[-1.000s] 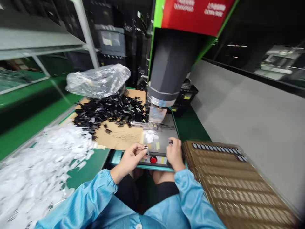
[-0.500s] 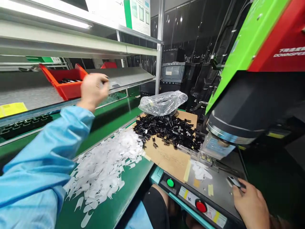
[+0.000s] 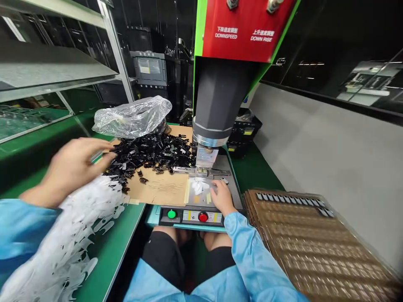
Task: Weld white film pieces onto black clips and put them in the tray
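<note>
My left hand (image 3: 77,163), slightly blurred, hovers at the near left edge of a heap of small black clip-like parts (image 3: 151,151). Its thumb and fingers are apart, and I see nothing between them. Below it spreads a pile of thin white film pieces (image 3: 72,222). My right hand (image 3: 223,197) rests on the machine's grey metal plate (image 3: 231,170), thumb and index finger apart. A small dark and silver part (image 3: 224,180) lies just beyond its fingers. Left of that hand are a few white film pieces (image 3: 199,184), below the press head (image 3: 209,140).
A clear plastic bag (image 3: 134,117) sits behind the black heap on brown cardboard (image 3: 160,188). A green button (image 3: 171,214) and a red button (image 3: 203,217) line the machine's front. Stacked brown trays (image 3: 302,235) stand right, with a row of parts in the top one.
The view has swung right, bringing the trays into sight. My left hand has come from beside the red bin to the black heap. My right hand's fingers have let go of the small part.
</note>
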The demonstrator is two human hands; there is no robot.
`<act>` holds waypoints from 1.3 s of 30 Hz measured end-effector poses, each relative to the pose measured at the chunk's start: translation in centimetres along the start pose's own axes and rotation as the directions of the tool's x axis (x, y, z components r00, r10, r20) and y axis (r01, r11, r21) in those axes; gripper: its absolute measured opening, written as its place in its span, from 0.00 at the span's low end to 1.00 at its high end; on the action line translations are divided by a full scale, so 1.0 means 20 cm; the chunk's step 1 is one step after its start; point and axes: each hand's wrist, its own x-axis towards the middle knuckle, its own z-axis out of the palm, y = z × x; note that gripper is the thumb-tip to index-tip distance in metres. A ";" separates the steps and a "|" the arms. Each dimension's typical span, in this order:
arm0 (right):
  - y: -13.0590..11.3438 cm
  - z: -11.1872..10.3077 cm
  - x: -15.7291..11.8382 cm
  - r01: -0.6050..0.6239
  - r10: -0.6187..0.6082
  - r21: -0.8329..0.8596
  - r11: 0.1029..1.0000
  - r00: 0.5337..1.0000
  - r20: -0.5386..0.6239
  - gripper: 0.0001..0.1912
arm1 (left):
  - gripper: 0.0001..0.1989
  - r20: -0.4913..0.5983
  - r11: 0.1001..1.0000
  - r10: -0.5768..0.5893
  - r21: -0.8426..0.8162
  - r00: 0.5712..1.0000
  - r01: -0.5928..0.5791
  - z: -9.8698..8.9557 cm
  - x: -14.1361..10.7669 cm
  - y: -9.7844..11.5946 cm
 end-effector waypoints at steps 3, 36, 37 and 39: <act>-0.04 0.00 0.01 0.074 -0.066 -0.049 0.996 0.988 0.137 0.18 | 0.16 0.228 0.953 0.132 -0.298 0.965 -0.060 0.40 -0.21 0.24; -0.09 0.00 0.05 -0.116 0.125 -0.254 0.960 0.992 0.020 0.10 | 0.04 0.341 0.801 0.002 -0.563 0.940 0.202 1.30 -0.22 0.79; -0.09 0.00 0.07 -0.111 0.114 -0.245 0.963 0.993 0.000 0.11 | 0.04 0.333 0.817 0.024 -0.550 0.943 0.173 1.33 -0.20 0.80; -0.09 0.00 0.11 -0.066 0.058 -0.232 0.970 0.997 -0.040 0.13 | 0.04 0.313 0.840 0.077 -0.531 0.946 0.107 1.38 -0.17 0.82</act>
